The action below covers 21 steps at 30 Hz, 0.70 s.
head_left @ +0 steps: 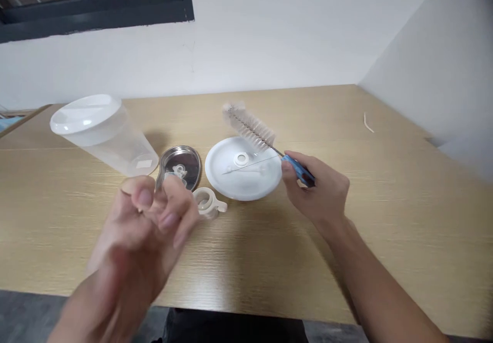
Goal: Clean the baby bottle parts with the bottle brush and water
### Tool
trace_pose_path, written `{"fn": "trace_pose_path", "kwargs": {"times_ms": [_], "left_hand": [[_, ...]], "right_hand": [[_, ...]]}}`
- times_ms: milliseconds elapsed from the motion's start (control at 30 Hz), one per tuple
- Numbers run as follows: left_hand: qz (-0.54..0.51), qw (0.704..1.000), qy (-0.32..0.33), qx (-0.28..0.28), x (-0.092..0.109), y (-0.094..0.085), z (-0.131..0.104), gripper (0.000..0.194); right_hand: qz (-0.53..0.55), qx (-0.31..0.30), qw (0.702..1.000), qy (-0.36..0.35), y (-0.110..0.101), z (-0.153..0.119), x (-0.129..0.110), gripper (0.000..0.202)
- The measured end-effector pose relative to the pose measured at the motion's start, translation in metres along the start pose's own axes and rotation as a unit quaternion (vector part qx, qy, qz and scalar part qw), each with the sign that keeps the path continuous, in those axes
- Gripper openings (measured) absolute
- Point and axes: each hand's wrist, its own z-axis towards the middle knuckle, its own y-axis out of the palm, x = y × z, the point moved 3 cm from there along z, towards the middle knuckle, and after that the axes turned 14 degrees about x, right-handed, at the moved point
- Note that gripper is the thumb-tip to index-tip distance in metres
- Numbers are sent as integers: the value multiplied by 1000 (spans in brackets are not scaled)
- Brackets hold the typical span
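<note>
My right hand (321, 186) is closed around the blue handle of a bottle brush (250, 127), whose pale bristles point up and left above a white oval lid-like piece (215, 178). A thin wire (250, 165) runs left from the same hand across that piece, which has a round hole in it. Palm up and slightly blurred, my left hand (154, 220) has loosely curled fingers that stand apart, with nothing visible held. Just behind it lie a metal kidney-shaped dish (197, 166) holding small clear parts (179, 170) and a cream ring-shaped piece with a tab (208, 203), each partly covered by the hand.
A tall translucent plastic container (103, 137) with a white top stands at the left on the wooden table (408, 220). A small bent white piece (367, 122) lies far right. Behind the table rises a white wall (277, 35), with a dark-framed window (169, 4) upper left.
</note>
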Motion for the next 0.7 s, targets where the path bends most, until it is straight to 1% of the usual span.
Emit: {"fn": "trace_pose_path", "kwargs": {"times_ms": [33, 67, 133, 167, 267, 333, 367, 467, 533, 633, 700], "left_hand": [[-16, 1000, 10, -18, -4, 6, 13, 19], [-1, 998, 32, -47, -6, 12, 25, 14], [96, 990, 55, -87, -12, 18, 47, 10], [153, 980, 60, -113, -14, 20, 56, 9], [286, 937, 78, -185, -21, 31, 84, 16], [346, 909, 104, -209, -26, 45, 103, 24], [372, 892, 110, -230, -30, 54, 112, 26], [421, 844, 99, -317, -47, 88, 132, 30], [445, 803, 106, -381, -61, 110, 141, 32], [471, 760, 115, -433, -80, 136, 151, 30], [496, 731, 138, -448, -89, 147, 158, 28]], "right_hand": [[-6, 6, 1000, 12, 0, 0, 1, 17], [-11, 12, 1000, 25, 0, 0, 3, 18], [-22, 24, 999, 43, 1, 1, 6, 19], [-28, 29, 998, 48, 1, 2, 7, 20], [-33, 53, 996, 59, 0, 5, 9, 19], [-31, 72, 994, 72, -1, 7, 10, 18], [-28, 79, 993, 82, -1, 8, 10, 18], [-17, 92, 987, 133, -1, 9, 16, 19], [-15, 97, 980, 173, -1, 9, 21, 21], [-18, 100, 972, 211, -1, 8, 28, 24], [-14, 104, 970, 220, -1, 9, 30, 25]]}}
